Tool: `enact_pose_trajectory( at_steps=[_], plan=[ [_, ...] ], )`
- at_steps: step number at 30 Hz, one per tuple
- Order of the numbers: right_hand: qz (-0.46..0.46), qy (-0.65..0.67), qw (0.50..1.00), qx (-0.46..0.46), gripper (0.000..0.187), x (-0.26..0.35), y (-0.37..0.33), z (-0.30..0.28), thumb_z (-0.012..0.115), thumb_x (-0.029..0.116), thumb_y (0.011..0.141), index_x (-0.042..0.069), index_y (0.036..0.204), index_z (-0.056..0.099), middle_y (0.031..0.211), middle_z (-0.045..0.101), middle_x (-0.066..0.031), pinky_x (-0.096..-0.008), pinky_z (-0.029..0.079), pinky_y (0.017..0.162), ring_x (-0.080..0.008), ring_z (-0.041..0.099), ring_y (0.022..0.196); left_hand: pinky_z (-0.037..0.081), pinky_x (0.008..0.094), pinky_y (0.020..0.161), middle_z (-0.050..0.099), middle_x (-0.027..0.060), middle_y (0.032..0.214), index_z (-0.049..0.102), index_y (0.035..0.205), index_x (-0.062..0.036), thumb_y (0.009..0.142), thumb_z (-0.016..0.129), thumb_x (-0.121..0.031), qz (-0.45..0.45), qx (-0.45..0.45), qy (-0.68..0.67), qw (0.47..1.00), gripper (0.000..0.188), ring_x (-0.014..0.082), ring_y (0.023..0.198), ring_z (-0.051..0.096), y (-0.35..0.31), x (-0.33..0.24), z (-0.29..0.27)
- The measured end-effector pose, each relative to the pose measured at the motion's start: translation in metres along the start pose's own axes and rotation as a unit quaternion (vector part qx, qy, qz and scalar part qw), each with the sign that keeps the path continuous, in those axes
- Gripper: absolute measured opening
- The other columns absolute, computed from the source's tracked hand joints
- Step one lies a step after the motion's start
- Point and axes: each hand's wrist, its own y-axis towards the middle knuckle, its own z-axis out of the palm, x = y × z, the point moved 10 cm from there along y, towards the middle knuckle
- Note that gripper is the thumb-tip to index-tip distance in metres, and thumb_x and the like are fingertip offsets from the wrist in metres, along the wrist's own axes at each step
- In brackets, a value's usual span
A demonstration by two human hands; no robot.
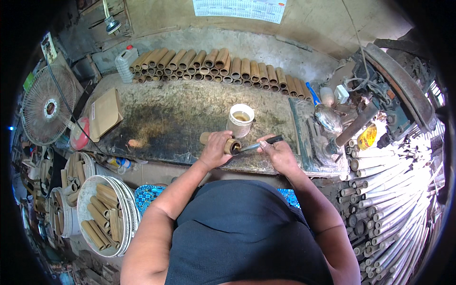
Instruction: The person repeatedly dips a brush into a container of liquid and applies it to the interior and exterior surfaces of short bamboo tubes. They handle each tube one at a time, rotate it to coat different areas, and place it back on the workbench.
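My left hand (216, 148) is wrapped round a short bamboo tube (232, 146), which lies level with its open end turned to the right. In my right hand (280, 156) is a slim tool with a black handle (274, 139) and a grey front part; whether it is a knife or a brush, I cannot tell. Its tip reaches the tube's open end. Just beyond my hands stands a white cup (240, 126) with yellowish-brown liquid in it. Both hands are over the front edge of the stained worktable (180, 114).
Stacked bamboo tubes (199, 59) line the table's back, beside a plastic jug (125, 64). A brown envelope (104, 114) and a fan (50, 108) are at left. Buckets (128, 213) of cut tubes stand lower left. Long bamboo poles (394, 223) lie at right, below a machine (403, 90).
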Motion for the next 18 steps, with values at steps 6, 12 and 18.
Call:
enact_pose_trajectory(
  at_steps=[6, 12, 18],
  plan=[
    [-0.059, -0.062, 0.996, -0.021, 0.019, 0.019, -0.005, -0.005, 0.064, 0.015, 0.102, 0.004, 0.117, 0.068, 0.105, 0.069, -0.0102, -0.0345, 0.048, 0.094, -0.0196, 0.065, 0.102, 0.041, 0.0511, 0.108, 0.057, 0.0158, 0.130, 0.052, 0.131, -0.0061, 0.065, 0.086, -0.022, -0.012, 0.042, 0.041, 0.998, 0.077, 0.0372, 0.126, 0.052, -0.002, -0.006, 0.002],
    [-0.267, -0.308, 0.912, 0.042, 0.027, 0.066, -0.036, 0.028, 0.076, 0.013, 0.090, 0.013, 0.117, 0.071, 0.111, 0.068, -0.0140, -0.0452, 0.041, 0.108, -0.0345, 0.054, 0.123, 0.042, 0.0498, 0.104, 0.059, 0.0159, 0.121, 0.053, 0.127, -0.0068, 0.064, 0.088, -0.022, -0.063, 0.069, -0.008, 0.996, 0.074, 0.0377, 0.114, 0.059, 0.002, 0.013, 0.009],
    [-0.218, -0.242, 0.945, 0.019, 0.025, 0.056, -0.032, 0.020, 0.072, 0.012, 0.092, 0.010, 0.116, 0.071, 0.110, 0.069, -0.0129, -0.0422, 0.045, 0.103, -0.0324, 0.059, 0.115, 0.037, 0.0529, 0.109, 0.060, 0.0146, 0.123, 0.052, 0.130, -0.0096, 0.068, 0.085, -0.021, -0.021, 0.072, 0.019, 0.997, 0.072, 0.0347, 0.117, 0.059, -0.001, 0.000, 0.007]
  ],
)
